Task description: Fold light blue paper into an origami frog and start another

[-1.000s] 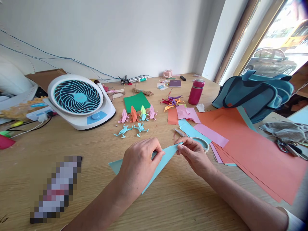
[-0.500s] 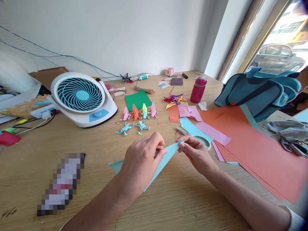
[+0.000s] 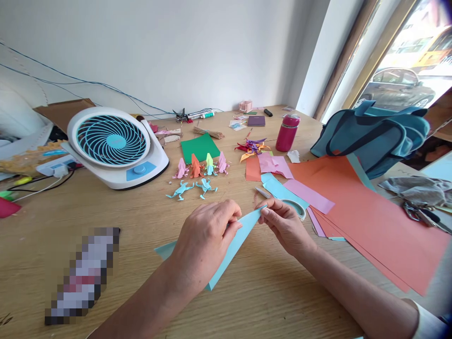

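I hold a folded light blue paper [image 3: 236,241] just above the wooden table [image 3: 141,221], in front of me. My left hand [image 3: 205,240] is closed in a pinch on the paper's upper edge near the middle and covers much of the sheet. My right hand [image 3: 284,223] pinches the paper's pointed right tip between thumb and fingers. The paper's left corner [image 3: 164,249] sticks out past my left hand. A tape roll [image 3: 296,207] lies just behind my right hand.
Small paper frogs [image 3: 192,188] and other folded figures [image 3: 201,165] stand beyond my hands. A white and blue fan [image 3: 113,146] sits at the left. Orange sheets [image 3: 370,216], pink strips [image 3: 309,195], a red bottle [image 3: 287,133] and a teal bag [image 3: 374,134] fill the right.
Both hands keep their pinch on the blue paper. The paper and hands have shifted very slightly; the view swayed a little.
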Demonstrator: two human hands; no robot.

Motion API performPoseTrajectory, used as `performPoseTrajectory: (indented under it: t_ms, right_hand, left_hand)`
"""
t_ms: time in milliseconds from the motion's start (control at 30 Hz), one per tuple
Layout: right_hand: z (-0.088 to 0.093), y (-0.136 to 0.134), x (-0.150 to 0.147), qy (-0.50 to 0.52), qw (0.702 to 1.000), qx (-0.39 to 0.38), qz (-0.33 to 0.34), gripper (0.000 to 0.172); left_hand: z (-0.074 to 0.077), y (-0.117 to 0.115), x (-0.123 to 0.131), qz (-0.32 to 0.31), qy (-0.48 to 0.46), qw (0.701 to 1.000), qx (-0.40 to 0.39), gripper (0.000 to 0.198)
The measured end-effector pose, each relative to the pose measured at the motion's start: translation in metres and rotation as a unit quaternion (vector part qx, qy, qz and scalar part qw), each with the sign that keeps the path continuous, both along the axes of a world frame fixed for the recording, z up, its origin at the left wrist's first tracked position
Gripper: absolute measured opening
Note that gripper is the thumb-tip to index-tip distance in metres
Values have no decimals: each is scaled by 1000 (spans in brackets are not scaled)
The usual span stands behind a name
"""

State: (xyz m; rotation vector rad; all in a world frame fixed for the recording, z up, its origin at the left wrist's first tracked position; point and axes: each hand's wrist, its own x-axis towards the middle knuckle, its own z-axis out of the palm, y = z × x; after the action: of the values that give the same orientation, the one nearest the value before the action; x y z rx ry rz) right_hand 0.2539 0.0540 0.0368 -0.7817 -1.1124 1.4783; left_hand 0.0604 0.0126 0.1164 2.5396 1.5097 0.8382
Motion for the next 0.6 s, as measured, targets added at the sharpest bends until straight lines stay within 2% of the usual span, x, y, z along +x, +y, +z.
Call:
performPoseTrajectory:
  t_ms: [600]
  right_hand:
    - [2, -1, -1, 36, 999, -28, 4, 27]
  left_hand:
    - [1, -2, 0, -15, 4, 999, 35, 20]
